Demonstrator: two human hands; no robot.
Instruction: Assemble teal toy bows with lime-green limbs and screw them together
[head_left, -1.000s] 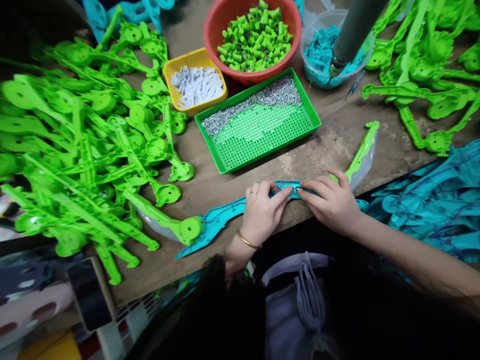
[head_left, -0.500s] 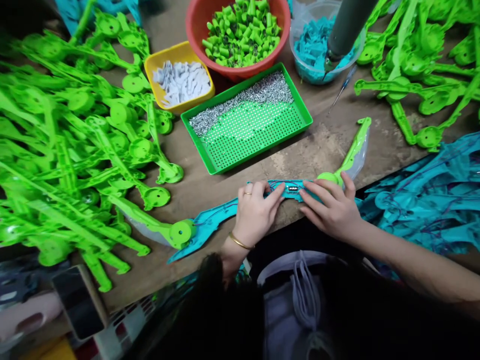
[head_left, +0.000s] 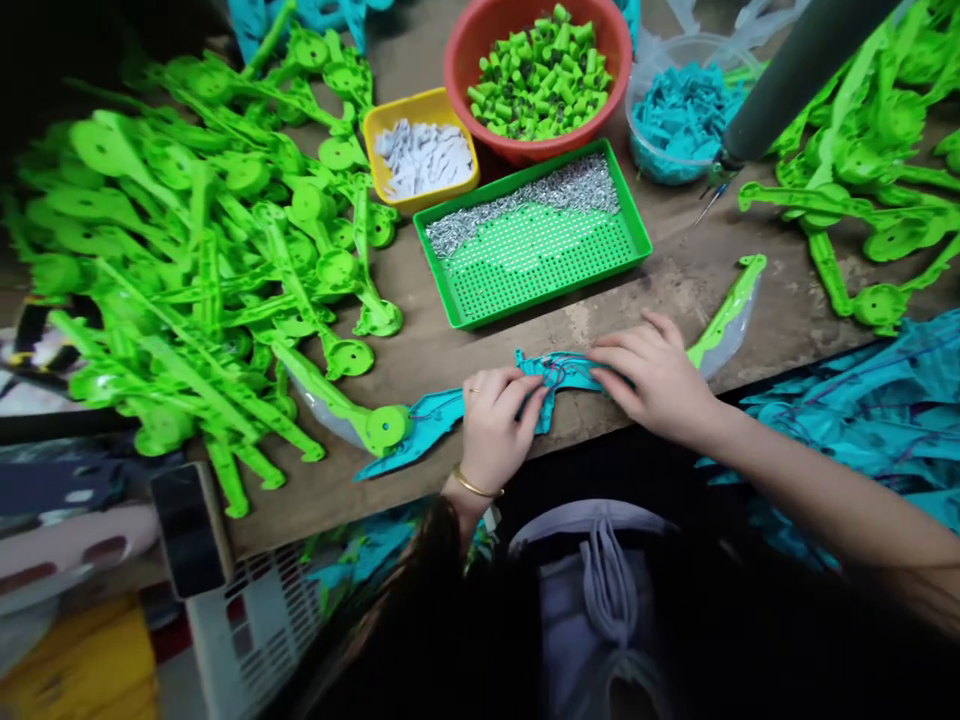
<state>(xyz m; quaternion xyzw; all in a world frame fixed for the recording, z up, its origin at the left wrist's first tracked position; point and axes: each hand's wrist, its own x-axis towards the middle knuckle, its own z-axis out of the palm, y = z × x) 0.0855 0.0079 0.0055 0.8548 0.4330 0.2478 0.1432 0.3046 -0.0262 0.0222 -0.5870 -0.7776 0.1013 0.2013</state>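
Observation:
A long blue plastic shell [head_left: 435, 425] lies across the table's near edge, a green curved arm [head_left: 337, 405] at its left end and another green arm [head_left: 731, 305] to the right, partly behind my right hand. Thin dark wires [head_left: 559, 370] run over the shell's middle. My left hand [head_left: 496, 425] pinches the shell beside the wires, where a smaller blue part [head_left: 546, 412] sticks out crosswise. On the shell's right half, my right hand [head_left: 652, 375] closes its fingers at the edge; its fingertips are partly hidden.
A green mesh tray [head_left: 540, 300] of small screws stands behind the shell, near a yellow bin [head_left: 375, 160], a red bowl [head_left: 457, 85] and a clear tub [head_left: 637, 135]. Green arms [head_left: 217, 300] pile up left. A dark powered screwdriver [head_left: 795, 85] hangs at the right; blue shells [head_left: 870, 420] lie below it.
The view has shifted, so the table items appear further right. A shiny metal piece between my hands is now out of sight. The smaller blue part now stands crosswise, with more wire showing.

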